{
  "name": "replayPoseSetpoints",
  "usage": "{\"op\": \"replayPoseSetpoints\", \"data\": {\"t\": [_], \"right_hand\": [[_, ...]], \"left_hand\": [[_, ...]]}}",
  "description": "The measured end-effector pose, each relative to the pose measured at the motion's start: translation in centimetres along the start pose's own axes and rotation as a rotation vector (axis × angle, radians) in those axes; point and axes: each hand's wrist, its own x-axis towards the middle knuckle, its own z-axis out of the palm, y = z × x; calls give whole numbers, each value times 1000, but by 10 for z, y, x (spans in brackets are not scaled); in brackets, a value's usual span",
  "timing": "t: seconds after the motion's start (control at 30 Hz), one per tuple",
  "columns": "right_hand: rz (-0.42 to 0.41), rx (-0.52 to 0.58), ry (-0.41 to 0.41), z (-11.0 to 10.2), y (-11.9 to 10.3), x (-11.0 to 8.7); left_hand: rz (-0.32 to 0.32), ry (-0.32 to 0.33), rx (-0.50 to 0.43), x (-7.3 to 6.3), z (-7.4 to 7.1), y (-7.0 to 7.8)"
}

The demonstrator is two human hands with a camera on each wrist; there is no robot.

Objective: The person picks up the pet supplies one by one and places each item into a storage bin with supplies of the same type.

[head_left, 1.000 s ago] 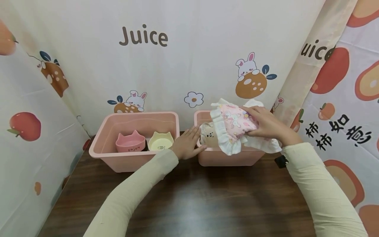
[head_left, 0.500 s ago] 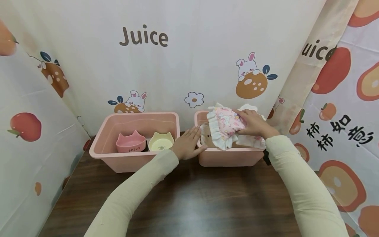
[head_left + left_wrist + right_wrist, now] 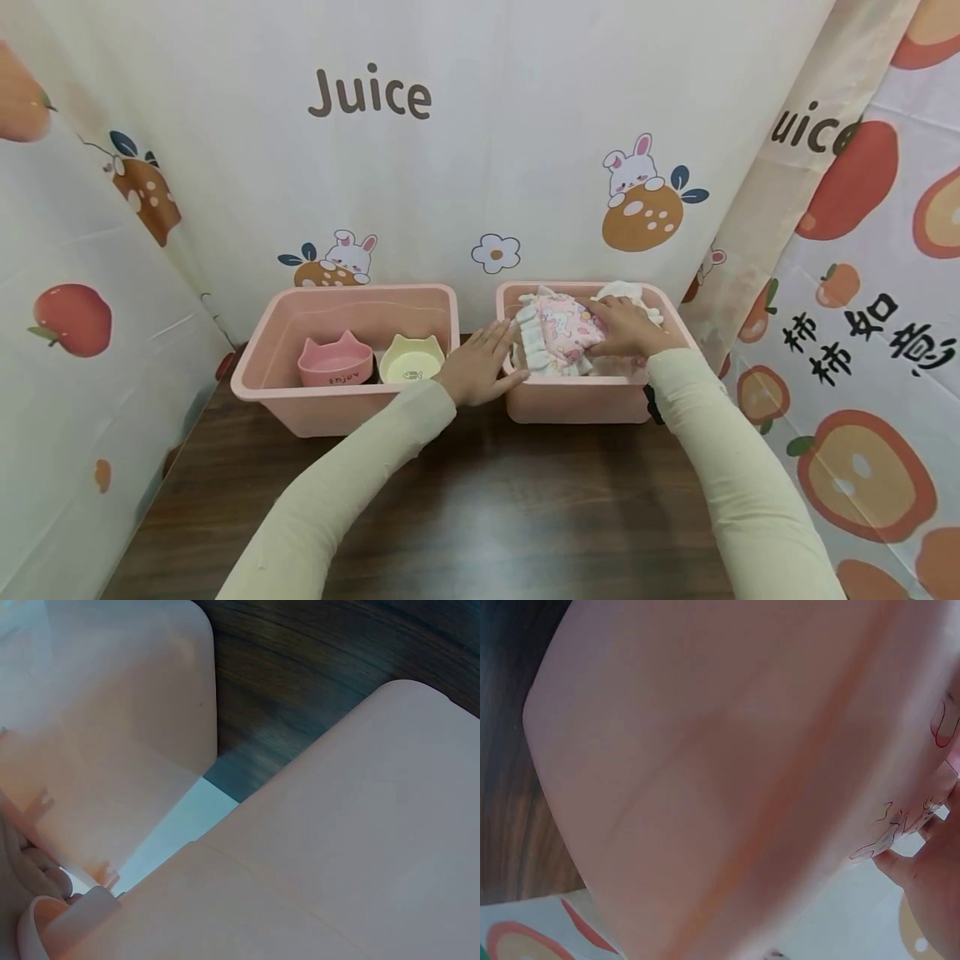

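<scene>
A pink printed cloth with white ruffled edges lies inside the right pink bin. My right hand reaches in over the front rim and holds the cloth, fingers curled at its right side. More white ruffle shows behind that hand. The right wrist view has the hand at its edge, partly cut off, against the printed fabric. On the left rim of the same bin rests my left hand, palm down with fingers extended and thumb toward the front.
To the left stands a second pink bin, holding a pink cat-eared bowl and a pale yellow cat-eared bowl. Both bins sit on a dark wooden table, close to the printed curtain behind them.
My right hand has moved left and down, bringing the pink ruffled cloth from above the right bin to inside it. A tan bear-faced fabric is now covered. The left hand stays put.
</scene>
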Motion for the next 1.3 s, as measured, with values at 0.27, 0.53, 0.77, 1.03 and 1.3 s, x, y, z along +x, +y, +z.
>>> {"op": "replayPoseSetpoints", "data": {"t": [0.27, 0.53, 0.77, 1.03, 1.3], "right_hand": [[0, 44, -19, 11, 3, 0], [-21, 54, -41, 14, -1, -3], [-5, 45, -82, 17, -2, -5], [-13, 24, -64, 18, -3, -6], [-6, 31, -72, 19, -6, -5]], "left_hand": [[-7, 10, 7, 3, 1, 1], [3, 28, 8, 3, 2, 0], [-7, 4, 1, 2, 2, 1], [-10, 10, 4, 1, 3, 2], [-26, 0, 8, -1, 1, 2]]}}
